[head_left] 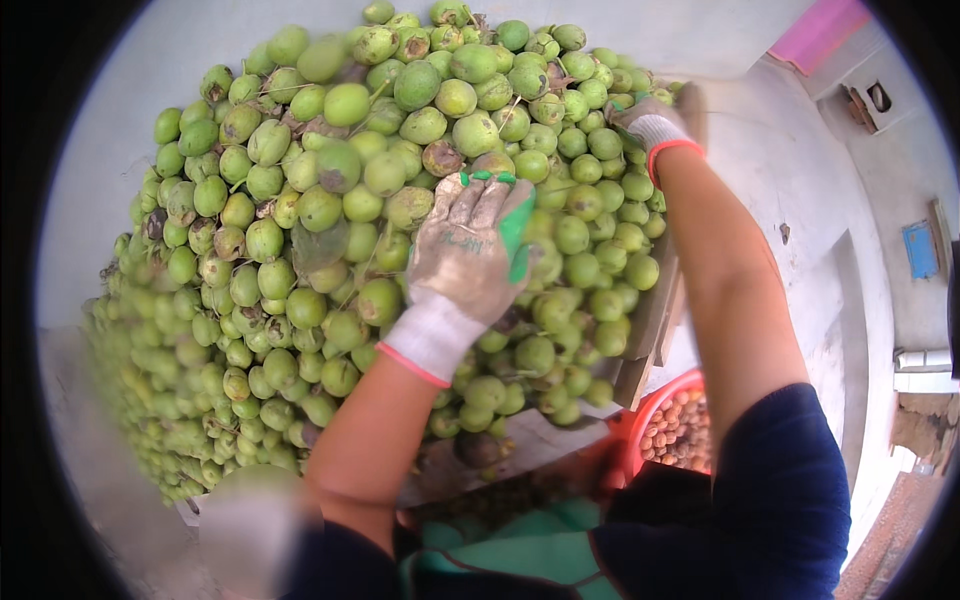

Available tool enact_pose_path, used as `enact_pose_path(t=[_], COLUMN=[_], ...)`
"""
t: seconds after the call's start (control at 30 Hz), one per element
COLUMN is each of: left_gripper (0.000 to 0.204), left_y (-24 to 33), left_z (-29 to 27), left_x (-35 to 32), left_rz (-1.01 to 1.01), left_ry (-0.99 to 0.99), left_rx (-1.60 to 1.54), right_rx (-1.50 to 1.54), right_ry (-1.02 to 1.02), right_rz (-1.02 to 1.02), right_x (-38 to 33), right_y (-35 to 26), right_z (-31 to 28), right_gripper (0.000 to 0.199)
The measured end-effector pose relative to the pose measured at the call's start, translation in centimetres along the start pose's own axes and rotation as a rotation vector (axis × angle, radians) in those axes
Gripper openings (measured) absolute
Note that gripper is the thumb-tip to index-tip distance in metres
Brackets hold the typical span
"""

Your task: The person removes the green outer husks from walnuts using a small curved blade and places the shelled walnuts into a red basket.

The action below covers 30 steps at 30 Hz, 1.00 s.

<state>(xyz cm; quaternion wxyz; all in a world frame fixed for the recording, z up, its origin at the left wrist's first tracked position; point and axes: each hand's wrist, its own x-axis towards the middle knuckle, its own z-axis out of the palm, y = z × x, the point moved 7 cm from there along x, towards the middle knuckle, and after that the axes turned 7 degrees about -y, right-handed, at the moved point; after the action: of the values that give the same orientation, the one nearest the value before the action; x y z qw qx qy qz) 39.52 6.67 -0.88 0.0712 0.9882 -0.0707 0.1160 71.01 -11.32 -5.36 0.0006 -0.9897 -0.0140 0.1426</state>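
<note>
Round green-husked nuts [266, 240] lie in a large heap before the person, mostly smooth and pale-flecked, some with brown or blackened patches. The gloved left hand [468, 245] rests palm down on the heap's middle; the gloved right hand [645, 116] reaches to its upper right edge. Whether either grasps a nut, I cannot tell. A red tub [636, 430] at lower right holds small reddish-brown nuts [677, 432]. Wooden boards [652, 308] edge the heap's right side, beside a whitish wall [660, 35].
</note>
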Motion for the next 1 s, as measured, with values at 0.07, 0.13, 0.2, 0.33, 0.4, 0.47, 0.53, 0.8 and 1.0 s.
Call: enact_pose_path(t=[0.07, 0.13, 0.2, 0.33, 0.4, 0.47, 0.53, 0.8, 1.0], left_gripper=[0.063, 0.064, 0.064, 0.063, 0.063, 0.061, 0.060, 0.057, 0.051], left_y=[0.9, 1.3, -1.0, -0.1, 0.2, 1.1, 0.8, 0.5, 0.0], left_z=[0.4, 0.3, 0.7, -0.4, -1.3, -1.5, -2.6, -2.3, 0.5], left_x=[0.7, 1.1, -0.5, 0.3, -0.2, -0.2, -0.6, 3.1, 4.8], left_rz=[0.018, 0.021, -0.053, 0.011, 0.006, 0.018, 0.042, 0.095, 0.104], left_ry=[0.006, 0.016, 0.005, 0.043, 0.075, 0.075, 0.108, 0.178, 0.244], left_rx=[-0.031, -0.039, 0.010, 0.051, -0.018, -0.055, -0.037, 0.078, -0.027], right_rx=[-0.041, 0.116, 0.145, 0.365, 0.369, 0.388, 0.358, 0.302, 0.023], right_ry=[0.050, 0.165, 0.230, 0.432, 0.473, 0.407, 0.347, 0.192, 0.082], right_rz=[0.038, 0.032, -0.065, -0.264, -0.244, -0.209, -0.152, -0.008, 0.018], right_x=[2.9, 2.8, -2.8, -7.2, -8.0, -6.7, -7.1, -3.0, -2.3], right_y=[3.3, 5.4, -0.1, 2.1, 3.5, 5.9, 4.7, 3.2, -0.4], right_z=[0.7, -0.5, -2.9, -6.8, -7.5, -6.7, -5.4, -1.7, -1.4], right_gripper=[0.079, 0.065, 0.047, 0.036, 0.038, 0.044, 0.045, 0.069, 0.072])
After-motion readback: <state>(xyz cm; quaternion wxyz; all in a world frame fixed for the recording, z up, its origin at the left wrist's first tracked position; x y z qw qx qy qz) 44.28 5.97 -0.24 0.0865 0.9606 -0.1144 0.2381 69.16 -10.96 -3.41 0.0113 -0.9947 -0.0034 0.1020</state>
